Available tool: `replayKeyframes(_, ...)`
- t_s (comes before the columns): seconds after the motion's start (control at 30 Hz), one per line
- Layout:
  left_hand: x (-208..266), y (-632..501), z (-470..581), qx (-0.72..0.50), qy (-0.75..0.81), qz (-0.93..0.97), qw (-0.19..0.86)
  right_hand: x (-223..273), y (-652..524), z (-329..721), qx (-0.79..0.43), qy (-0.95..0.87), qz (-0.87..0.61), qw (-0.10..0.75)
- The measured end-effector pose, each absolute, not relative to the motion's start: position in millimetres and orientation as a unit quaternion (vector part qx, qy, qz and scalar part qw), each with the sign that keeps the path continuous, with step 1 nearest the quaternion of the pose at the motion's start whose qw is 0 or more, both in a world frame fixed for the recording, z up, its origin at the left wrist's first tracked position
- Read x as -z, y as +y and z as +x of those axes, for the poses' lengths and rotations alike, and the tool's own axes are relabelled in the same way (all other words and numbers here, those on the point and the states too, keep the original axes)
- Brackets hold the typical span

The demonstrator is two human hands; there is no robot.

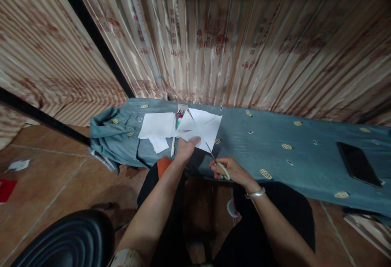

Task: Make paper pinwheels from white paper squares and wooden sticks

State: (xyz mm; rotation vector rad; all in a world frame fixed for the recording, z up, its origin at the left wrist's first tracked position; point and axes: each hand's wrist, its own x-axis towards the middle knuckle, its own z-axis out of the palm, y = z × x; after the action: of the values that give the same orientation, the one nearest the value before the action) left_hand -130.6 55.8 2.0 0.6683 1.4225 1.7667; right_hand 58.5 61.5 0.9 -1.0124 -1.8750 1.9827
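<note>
My left hand [187, 149] grips the lower edge of a white sheet of paper [207, 124], thumb on top. The sheet is raised and tilted over the table, with cuts or slits across its upper left part. In my right hand [232, 169] is a pair of scissors [224, 171] with light green handles. Their dark blades point up and left, close to the sheet's lower right edge; whether they touch it I cannot tell. A stack of white paper [157, 125] lies to the left of the held sheet, with a smaller white piece [159, 145] below it.
A white pen-like stick [173, 147] and a small red-and-grey box [181, 111] lie between stack and sheet. The narrow table has a blue-green cloth [238, 132]. A black phone [358, 163] lies at its right end. A pleated curtain [207, 35] hangs behind; a black stool [64, 242] stands lower left.
</note>
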Motion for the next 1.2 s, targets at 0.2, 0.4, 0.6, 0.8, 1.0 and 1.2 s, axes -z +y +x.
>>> replayKeyframes(0.2,-2.8,56.2,-130.5,-0.689,0.564,0.253,0.378,1.5,60.9,58.2,-0.671,-0.640,-0.353,0.124)
replayKeyframes(0.4,-0.1,56.5,-128.3,-0.689,0.548,0.264,0.394,-1.5,60.4,57.0,-0.669,-0.638,-0.357,0.133)
replayKeyframes(0.6,2.1,57.7,-127.0,-0.688,0.548,0.252,0.403,-5.0,60.7,55.4,-0.667,-0.639,-0.358,0.135)
replayKeyframes(0.8,0.2,57.6,-127.8,-0.686,0.550,0.254,0.403,-3.3,60.3,54.9,-0.672,-0.624,-0.374,0.140)
replayKeyframes(1.0,3.7,56.1,-126.4,-0.681,0.554,0.266,0.398,-6.9,59.9,52.3,-0.670,-0.626,-0.371,0.146)
replayKeyframes(1.2,0.5,54.9,-124.1,-0.684,0.549,0.259,0.406,-6.1,60.4,51.8,-0.670,-0.622,-0.378,0.146)
